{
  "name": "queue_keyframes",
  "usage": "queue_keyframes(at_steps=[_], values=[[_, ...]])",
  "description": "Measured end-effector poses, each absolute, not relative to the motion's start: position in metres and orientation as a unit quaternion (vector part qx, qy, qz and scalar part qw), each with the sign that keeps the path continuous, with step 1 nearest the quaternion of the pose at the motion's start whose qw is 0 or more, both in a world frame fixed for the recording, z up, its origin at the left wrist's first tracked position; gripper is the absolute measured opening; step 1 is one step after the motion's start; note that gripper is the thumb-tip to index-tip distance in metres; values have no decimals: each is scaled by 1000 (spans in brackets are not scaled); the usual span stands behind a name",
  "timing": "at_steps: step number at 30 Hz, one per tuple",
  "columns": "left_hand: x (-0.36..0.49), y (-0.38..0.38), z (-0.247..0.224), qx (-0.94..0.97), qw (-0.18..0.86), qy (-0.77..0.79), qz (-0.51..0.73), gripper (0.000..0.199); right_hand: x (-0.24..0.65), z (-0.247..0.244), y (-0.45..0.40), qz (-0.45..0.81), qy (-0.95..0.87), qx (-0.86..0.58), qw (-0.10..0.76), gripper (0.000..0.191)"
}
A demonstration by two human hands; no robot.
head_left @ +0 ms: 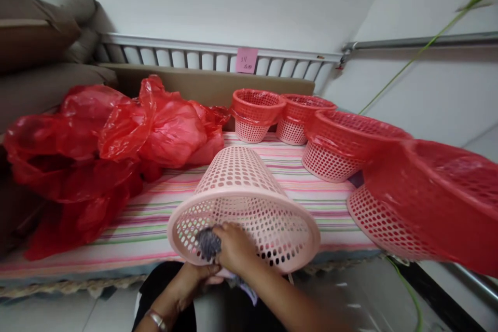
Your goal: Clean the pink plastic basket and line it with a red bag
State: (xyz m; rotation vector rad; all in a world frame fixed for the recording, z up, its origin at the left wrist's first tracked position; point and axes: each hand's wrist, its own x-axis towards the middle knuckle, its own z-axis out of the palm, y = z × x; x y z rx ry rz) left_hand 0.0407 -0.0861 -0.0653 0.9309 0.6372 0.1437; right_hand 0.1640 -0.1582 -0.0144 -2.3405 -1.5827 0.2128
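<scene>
A pale pink perforated plastic wastebasket [241, 171] lies tipped on its side, its wide mouth facing me. My left hand [198, 282], with a metal bracelet at its wrist, is closed on the lower rim of the basket. Inside the mouth, my right hand [235, 249] is closed around a dark grey cloth [209, 244]. The cloth touches the basket's inner wall near the lower left of the rim. A lighter end of the cloth hangs below the rim, under my right hand.
A heap of red plastic bags [167, 129] lies on the striped bedspread [151, 207] at left. Several wastebaskets lined with red bags, one near the back [252, 132], curve along the right. Behind them stands a white radiator [179, 57] bearing a pink note [246, 59]. Brown cushions [35, 36] are stacked far left.
</scene>
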Motion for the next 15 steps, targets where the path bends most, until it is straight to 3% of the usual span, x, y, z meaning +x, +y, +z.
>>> queue_keyframes(at_steps=[8,15], values=[[38,-87,-58,457,832,303,77,74,155,-14,-164,77,-548,-816,169,41],[40,-78,-69,457,820,338,67,68,188,-14,-112,31,-459,-869,184,31]])
